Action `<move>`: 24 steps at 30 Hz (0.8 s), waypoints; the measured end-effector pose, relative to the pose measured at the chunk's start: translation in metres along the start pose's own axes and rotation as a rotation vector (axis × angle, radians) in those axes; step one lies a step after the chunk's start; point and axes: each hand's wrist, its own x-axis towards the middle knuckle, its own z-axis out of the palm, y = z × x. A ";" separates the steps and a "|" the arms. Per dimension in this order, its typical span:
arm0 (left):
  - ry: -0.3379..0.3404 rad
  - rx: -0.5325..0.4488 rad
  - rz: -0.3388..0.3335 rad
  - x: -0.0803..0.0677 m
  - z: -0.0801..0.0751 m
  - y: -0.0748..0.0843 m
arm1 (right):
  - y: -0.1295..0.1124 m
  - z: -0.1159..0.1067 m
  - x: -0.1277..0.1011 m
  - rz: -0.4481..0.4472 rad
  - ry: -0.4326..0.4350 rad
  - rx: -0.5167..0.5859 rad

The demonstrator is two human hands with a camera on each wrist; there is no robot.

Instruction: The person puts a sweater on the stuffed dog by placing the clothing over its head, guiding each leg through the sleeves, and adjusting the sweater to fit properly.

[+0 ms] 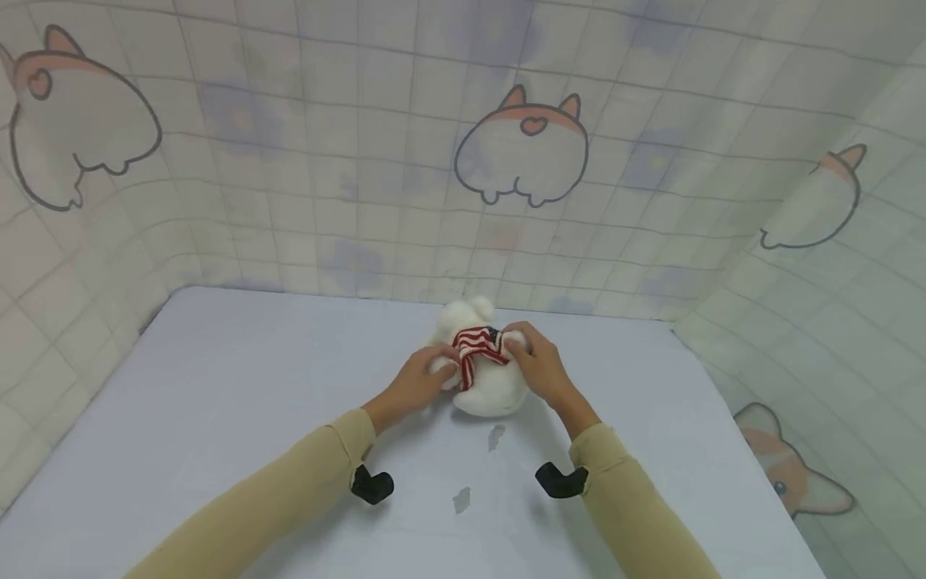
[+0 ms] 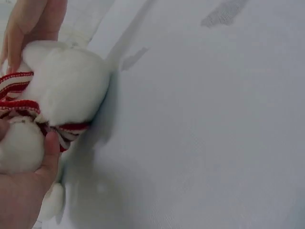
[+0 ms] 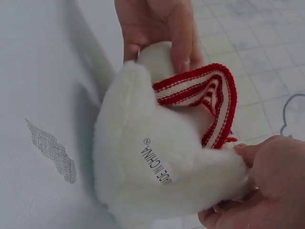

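A white plush toy [image 1: 492, 396] lies near the far edge of the table, between both hands. Round it goes a knitted scarf-like band [image 1: 477, 344] with red and white stripes and a dark patch. My left hand [image 1: 418, 379] grips a rounded white limb on the toy's left side. On the opposite side my right hand [image 1: 541, 366] holds another limb between thumb and fingers. The right wrist view shows "MADE IN CHINA" printed on the plush toy [image 3: 124, 152], with the striped band [image 3: 221, 100] standing up in a loop. The toy's face is hidden.
The white table [image 1: 253, 386] has two grey patches [image 1: 461, 500] in front of the toy. Behind and beside it hangs a checked cloth [image 1: 362, 161] with cartoon corgi prints. A black strap end [image 1: 372, 485] juts from each sleeve cuff.
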 end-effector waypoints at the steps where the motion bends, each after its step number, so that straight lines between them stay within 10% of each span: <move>1: 0.011 -0.043 -0.030 0.002 0.004 0.002 | 0.001 -0.001 -0.001 0.008 0.004 0.006; 9: 0.100 -0.125 -0.155 0.020 0.025 0.017 | 0.010 -0.007 -0.008 0.041 0.033 0.018; 24: 0.119 0.180 0.071 0.024 0.031 0.017 | 0.019 -0.020 -0.017 0.039 0.056 -0.032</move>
